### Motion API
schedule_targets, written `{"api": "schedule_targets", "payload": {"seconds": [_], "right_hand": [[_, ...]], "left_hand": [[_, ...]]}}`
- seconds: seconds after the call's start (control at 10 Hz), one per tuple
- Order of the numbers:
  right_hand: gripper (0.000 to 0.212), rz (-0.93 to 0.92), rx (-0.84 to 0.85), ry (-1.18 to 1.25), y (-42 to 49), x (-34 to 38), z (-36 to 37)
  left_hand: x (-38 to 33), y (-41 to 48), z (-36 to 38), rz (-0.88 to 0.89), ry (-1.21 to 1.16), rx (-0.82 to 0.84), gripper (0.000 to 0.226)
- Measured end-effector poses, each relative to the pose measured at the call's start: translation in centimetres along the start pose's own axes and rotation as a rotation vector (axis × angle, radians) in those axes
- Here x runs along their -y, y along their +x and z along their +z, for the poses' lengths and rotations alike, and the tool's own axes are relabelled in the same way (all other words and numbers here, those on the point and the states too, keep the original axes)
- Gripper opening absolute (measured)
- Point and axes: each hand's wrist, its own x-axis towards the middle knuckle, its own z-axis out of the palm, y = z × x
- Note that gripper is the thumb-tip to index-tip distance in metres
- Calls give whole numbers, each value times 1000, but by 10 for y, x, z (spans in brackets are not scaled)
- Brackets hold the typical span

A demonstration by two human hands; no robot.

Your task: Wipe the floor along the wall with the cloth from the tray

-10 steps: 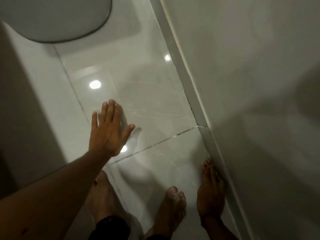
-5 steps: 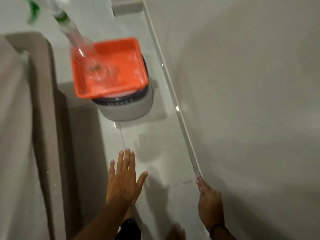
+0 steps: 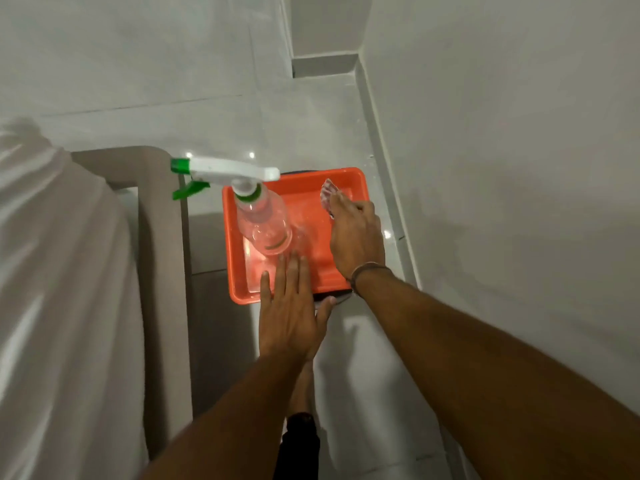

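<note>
My right hand (image 3: 356, 237), down at the baseboard half a second ago, is now in the orange tray (image 3: 239, 271) pinching the patterned cloth (image 3: 327, 195) at its far-right corner beside the spray bottle (image 3: 263, 220), left hand (image 3: 291, 317) flat and empty, so wiping comes next.

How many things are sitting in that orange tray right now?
2: a clear spray bottle stands at the orange tray's left side, and a patterned cloth lies at its far right corner under the right hand. More may hide beneath the hands.
</note>
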Motion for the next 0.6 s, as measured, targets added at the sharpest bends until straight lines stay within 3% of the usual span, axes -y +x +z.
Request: {"api": "schedule_targets", "payload": {"seconds": [0.2,0.4,0.5,0.6], "right_hand": [[60,-3,254,-152,21,-2,52],[86,2,425,-149,-4,-7,73],[85,-3,476,-139,-1,-8,60],[76,20,387,-68,-11,-2,20]], "left_hand": [[16,15,13,-10,-10,99,88],[13,12,15,-24,-68,69,91],[12,11,9,-19,-65,84,90],[1,-3,-13,4,-28,34,87]]}}
